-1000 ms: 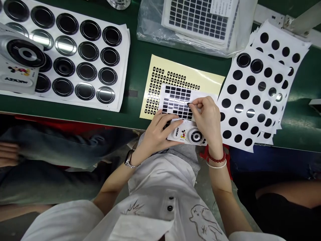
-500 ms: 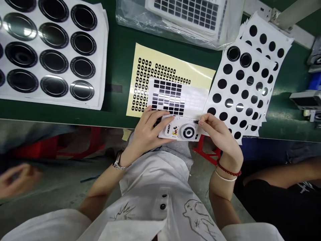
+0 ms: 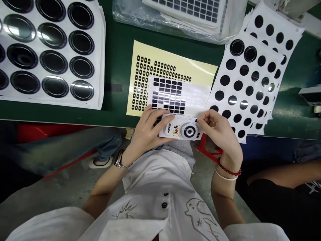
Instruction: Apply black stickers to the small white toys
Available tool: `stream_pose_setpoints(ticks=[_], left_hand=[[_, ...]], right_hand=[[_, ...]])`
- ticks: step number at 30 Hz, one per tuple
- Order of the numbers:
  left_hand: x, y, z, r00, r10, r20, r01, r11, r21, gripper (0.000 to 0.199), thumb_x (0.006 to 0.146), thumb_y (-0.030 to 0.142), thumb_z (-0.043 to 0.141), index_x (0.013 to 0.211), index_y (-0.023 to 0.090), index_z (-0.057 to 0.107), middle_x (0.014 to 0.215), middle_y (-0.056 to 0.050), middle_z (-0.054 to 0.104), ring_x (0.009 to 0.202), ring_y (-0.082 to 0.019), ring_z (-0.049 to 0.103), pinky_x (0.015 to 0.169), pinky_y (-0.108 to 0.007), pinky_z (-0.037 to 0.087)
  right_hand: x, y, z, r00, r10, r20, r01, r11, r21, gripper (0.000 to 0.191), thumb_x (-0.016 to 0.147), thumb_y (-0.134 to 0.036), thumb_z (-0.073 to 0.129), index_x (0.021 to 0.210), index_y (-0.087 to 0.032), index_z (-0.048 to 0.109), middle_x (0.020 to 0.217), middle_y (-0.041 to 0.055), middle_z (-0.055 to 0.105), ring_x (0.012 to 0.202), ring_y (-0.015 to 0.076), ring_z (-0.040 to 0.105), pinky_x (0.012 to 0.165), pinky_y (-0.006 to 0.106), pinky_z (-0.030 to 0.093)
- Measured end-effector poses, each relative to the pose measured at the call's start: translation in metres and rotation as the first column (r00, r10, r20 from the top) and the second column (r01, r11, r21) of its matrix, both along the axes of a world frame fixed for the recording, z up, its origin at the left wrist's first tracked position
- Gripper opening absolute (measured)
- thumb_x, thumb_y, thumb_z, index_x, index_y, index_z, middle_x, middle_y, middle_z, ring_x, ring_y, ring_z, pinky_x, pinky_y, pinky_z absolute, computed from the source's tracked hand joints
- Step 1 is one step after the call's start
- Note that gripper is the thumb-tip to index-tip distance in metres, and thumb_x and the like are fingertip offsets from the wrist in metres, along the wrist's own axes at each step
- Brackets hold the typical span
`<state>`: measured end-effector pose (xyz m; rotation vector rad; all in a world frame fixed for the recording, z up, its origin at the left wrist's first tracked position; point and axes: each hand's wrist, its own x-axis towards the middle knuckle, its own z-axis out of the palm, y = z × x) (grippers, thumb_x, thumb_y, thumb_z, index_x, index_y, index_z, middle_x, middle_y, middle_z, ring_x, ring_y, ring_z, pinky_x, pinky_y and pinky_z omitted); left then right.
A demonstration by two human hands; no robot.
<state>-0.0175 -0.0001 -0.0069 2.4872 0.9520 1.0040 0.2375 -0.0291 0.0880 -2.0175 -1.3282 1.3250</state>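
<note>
White plastic Mickey case (image 3: 179,130) between left hand (image 3: 149,126), right hand (image 3: 217,129)

This place is working as a factory assembly line: a long green table (image 3: 117,67) is running just ahead of the fingers (image 3: 160,115), stacked sheets of round black labels (image 3: 240,83) are lying on either side of them, and a co-worker's arm (image 3: 283,177) is showing off to the right, above a concrete floor (image 3: 72,170).

left hand (image 3: 147,127) — fingers spread | right hand (image 3: 218,132) — fingers curled | 2 hands near
</note>
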Motion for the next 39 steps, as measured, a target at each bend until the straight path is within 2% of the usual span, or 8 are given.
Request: stream_pose_setpoints(ticks=[13, 17, 21, 26, 29, 31, 35, 39], left_hand=[[0.002, -0.001, 0.001, 1.0, 0.015, 0.019, -0.014, 0.999, -0.029, 0.067, 0.092, 0.057, 0.082, 0.145, 0.024, 0.057, 0.128, -0.013, 0.071, 0.118, -0.029, 0.07, 0.122, -0.058, 0.047], [0.002, -0.001, 0.001, 0.999, 0.035, 0.024, -0.034, 0.999, -0.041, 0.065, 0.091, 0.054, 0.083, 0.145, 0.026, 0.058, 0.127, -0.012, 0.071, 0.117, -0.029, 0.069, 0.122, -0.058, 0.047], [0.003, -0.001, 0.003, 1.0, 0.026, 0.017, -0.025, 0.999, -0.045, 0.064, 0.092, 0.055, 0.083, 0.143, 0.025, 0.058, 0.128, -0.012, 0.07, 0.117, -0.029, 0.068, 0.123, -0.058, 0.046], [0.003, -0.002, 0.004, 1.0, 0.018, 0.0, -0.018, 0.998, -0.056, 0.064, 0.091, 0.057, 0.082, 0.14, 0.023, 0.061, 0.123, -0.012, 0.069, 0.114, -0.028, 0.067, 0.122, -0.061, 0.045], [0.002, -0.002, 0.003, 1.0, 0.024, -0.003, -0.024, 0.999, -0.049, 0.066, 0.091, 0.061, 0.081, 0.14, 0.024, 0.061, 0.122, -0.011, 0.069, 0.111, -0.027, 0.067, 0.122, -0.062, 0.045], [0.002, -0.002, 0.001, 1.0, 0.027, -0.005, -0.027, 0.999, -0.033, 0.067, 0.09, 0.062, 0.081, 0.142, 0.025, 0.06, 0.123, -0.011, 0.068, 0.11, -0.027, 0.068, 0.122, -0.062, 0.045], [0.001, -0.002, -0.001, 1.0, 0.013, -0.004, -0.013, 0.999, -0.031, 0.067, 0.09, 0.061, 0.081, 0.142, 0.024, 0.061, 0.124, -0.011, 0.068, 0.114, -0.027, 0.068, 0.124, -0.061, 0.044], [0.0, -0.002, -0.002, 1.0, 0.021, 0.004, -0.021, 0.999, -0.026, 0.066, 0.091, 0.061, 0.08, 0.144, 0.026, 0.06, 0.124, -0.011, 0.069, 0.115, -0.028, 0.069, 0.124, -0.062, 0.045]], right_hand=[[0.012, 0.009, -0.003, 0.984, -0.045, -0.171, 0.025, 0.993, -0.114, 0.026, 0.094, -0.045, 0.073, 0.103, -0.022, 0.064, 0.093, 0.0015, 0.059, 0.067, 0.0142, 0.065, 0.054, 0.03, 0.055], [0.017, 0.014, -0.003, 0.97, 0.059, -0.235, -0.1, 0.98, -0.17, 0.032, 0.097, -0.047, 0.07, 0.112, -0.02, 0.07, 0.089, 0.0036, 0.066, 0.064, 0.0152, 0.065, 0.058, 0.033, 0.055], [0.021, 0.028, 0.004, 0.964, 0.201, -0.173, -0.231, 0.956, -0.18, 0.025, 0.097, -0.046, 0.071, 0.099, -0.021, 0.073, 0.088, 0.0064, 0.074, 0.07, 0.0183, 0.068, 0.06, 0.034, 0.054], [0.019, 0.061, 0.014, 0.793, 0.58, 0.185, -0.562, 0.815, -0.145, 0.016, 0.095, -0.025, 0.068, 0.081, -0.024, 0.074, 0.072, 0.0028, 0.07, 0.061, 0.0164, 0.059, 0.055, 0.033, 0.039], [0.019, 0.087, 0.012, 0.658, 0.73, 0.188, -0.723, 0.681, -0.114, 0.017, 0.094, -0.026, 0.068, 0.08, -0.026, 0.077, 0.071, 0.0025, 0.071, 0.059, 0.0166, 0.058, 0.054, 0.033, 0.04], [0.019, 0.102, 0.004, 0.706, 0.653, 0.273, -0.684, 0.729, 0.027, 0.016, 0.096, -0.031, 0.066, 0.091, -0.025, 0.08, 0.083, 0.006, 0.075, 0.07, 0.0205, 0.064, 0.062, 0.037, 0.049], [0.007, 0.114, -0.019, 0.835, 0.251, 0.49, -0.455, 0.816, 0.356, 0.019, 0.099, -0.025, 0.062, 0.108, -0.019, 0.077, 0.112, 0.015, 0.074, 0.096, 0.03, 0.067, 0.084, 0.048, 0.055], [-0.003, 0.115, -0.029, 0.83, 0.248, 0.5, -0.452, 0.824, 0.342, 0.019, 0.101, -0.017, 0.055, 0.1, -0.018, 0.074, 0.111, 0.0165, 0.07, 0.097, 0.0324, 0.066, 0.092, 0.054, 0.053]])
